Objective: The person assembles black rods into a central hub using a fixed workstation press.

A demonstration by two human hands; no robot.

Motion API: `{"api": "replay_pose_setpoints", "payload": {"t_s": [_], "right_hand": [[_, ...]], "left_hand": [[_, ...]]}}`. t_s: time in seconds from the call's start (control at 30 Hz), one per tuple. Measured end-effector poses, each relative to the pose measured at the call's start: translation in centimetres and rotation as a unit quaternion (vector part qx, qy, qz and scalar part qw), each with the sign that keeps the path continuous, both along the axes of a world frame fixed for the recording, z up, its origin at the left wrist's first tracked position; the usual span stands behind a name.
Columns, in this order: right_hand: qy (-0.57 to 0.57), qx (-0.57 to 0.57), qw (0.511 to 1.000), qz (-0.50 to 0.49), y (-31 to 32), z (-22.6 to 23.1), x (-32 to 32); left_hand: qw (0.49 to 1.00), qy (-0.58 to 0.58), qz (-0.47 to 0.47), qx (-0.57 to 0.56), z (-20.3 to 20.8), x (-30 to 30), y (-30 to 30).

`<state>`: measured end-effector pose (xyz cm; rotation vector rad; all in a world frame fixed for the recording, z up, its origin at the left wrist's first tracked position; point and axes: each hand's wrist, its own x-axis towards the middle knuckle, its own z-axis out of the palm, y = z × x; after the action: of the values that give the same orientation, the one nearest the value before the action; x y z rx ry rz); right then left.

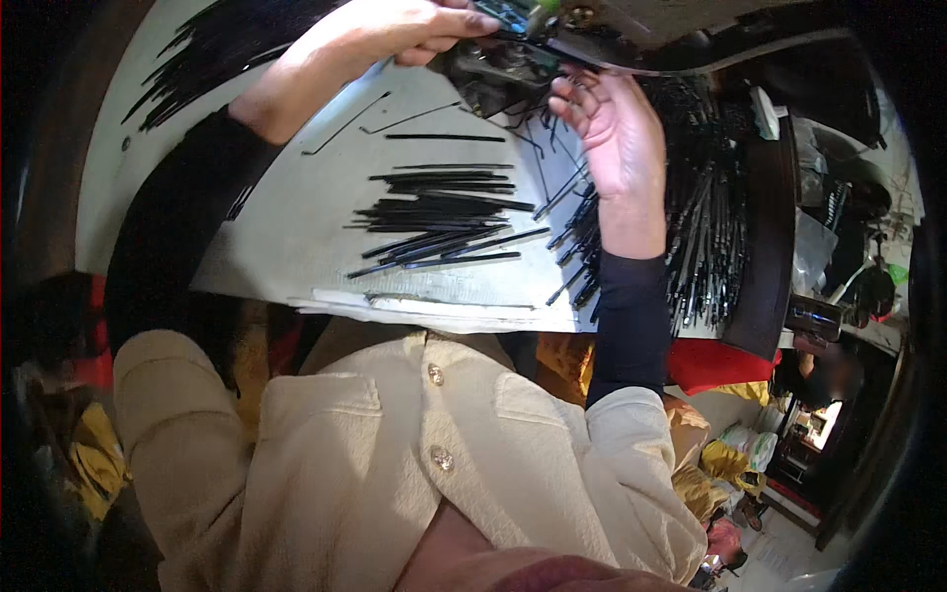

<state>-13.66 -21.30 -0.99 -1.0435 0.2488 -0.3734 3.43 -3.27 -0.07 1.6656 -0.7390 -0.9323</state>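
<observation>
- One broad, flat white tabletop (286,232) lies under everything, its near edge layered like thin sheets.
- Cream, nubbly cloth jacket (335,464) on the person, at the near side, with flap pockets and black, close-fitting sleeves showing below its cuffs.
- Dark metal machine (493,74) at the far middle, its body blocky and its underside smooth and curved, with a small lit blue-green patch beside the left hand.
- Large heap of narrow, glossy black strips (705,217) at the right, long and loosely parallel, spilling toward the near edge.
- Fanned bundle of slim black strips (222,54) at the far left, tapering to points.
- Small stack of straight, matte black sticks (434,212) in the middle, roughly crosswise.
- Right hand (621,133), palm turned up, fingers half curled just beside the machine; whether it pinches anything I cannot tell.
- Left hand (434,30), fingers bent and thumb-side tips drawn together at the machine; what lies between them is hidden.
- Thin black rods with hooked ends (345,125), scattered between stack and machine.
- Two round, embossed metal buttons (441,458) down the jacket front.
</observation>
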Motion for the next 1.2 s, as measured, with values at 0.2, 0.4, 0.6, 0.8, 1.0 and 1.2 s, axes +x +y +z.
{"api": "replay_pose_setpoints", "payload": {"t_s": [0.2, 0.4, 0.6, 0.8, 1.0, 1.2], "right_hand": [[-0.005, -0.324, 0.94, -0.107, 2.1, 1.3, 0.1], [-0.003, -0.69, 0.724, 0.011, 5.8, 2.6, -0.8], [0.073, -0.602, 0.795, 0.009, 5.5, 2.4, -1.0], [0.165, -0.413, 0.888, 0.116, 5.6, 3.2, -1.4], [0.182, -0.392, 0.888, 0.159, 5.8, 3.4, -1.0], [0.188, -0.386, 0.886, 0.173, 5.9, 3.3, -1.2]], "left_hand": [[0.999, 0.025, -0.047, 0.002, 4.2, -1.5, 2.7], [0.98, -0.045, -0.177, 0.075, 3.4, -2.9, 2.6], [0.997, -0.049, 0.042, -0.035, 4.2, -0.4, 7.3], [0.956, -0.193, -0.014, 0.22, 6.8, -0.8, 9.9], [0.884, -0.421, -0.069, 0.192, 5.0, -2.0, 11.3], [0.862, -0.457, -0.056, 0.213, 3.9, -1.4, 11.3]]}}
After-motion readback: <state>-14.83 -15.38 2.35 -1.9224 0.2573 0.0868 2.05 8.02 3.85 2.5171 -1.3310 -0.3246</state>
